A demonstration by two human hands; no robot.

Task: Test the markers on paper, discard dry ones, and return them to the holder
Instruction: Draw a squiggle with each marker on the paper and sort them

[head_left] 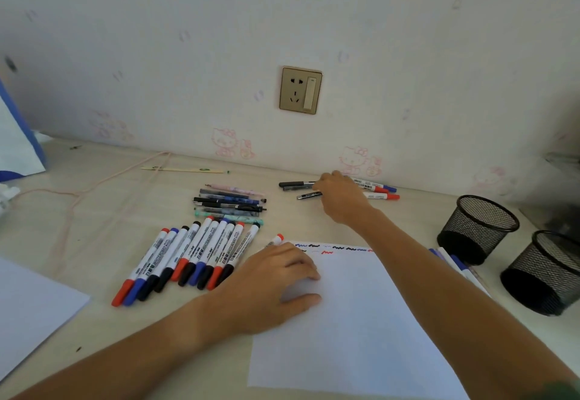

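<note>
The right hand [340, 195] is stretched to the pens [301, 189] at upper centre, lying left-right beneath its fingers; whether the grip is closed cannot be told; the left hand [273, 280] is pressed flat on the paper [361, 321].

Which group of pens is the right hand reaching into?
The far group by the wall, near the socket. The right hand lies over it; the marker row and the pen stack lie untouched further left.
</note>
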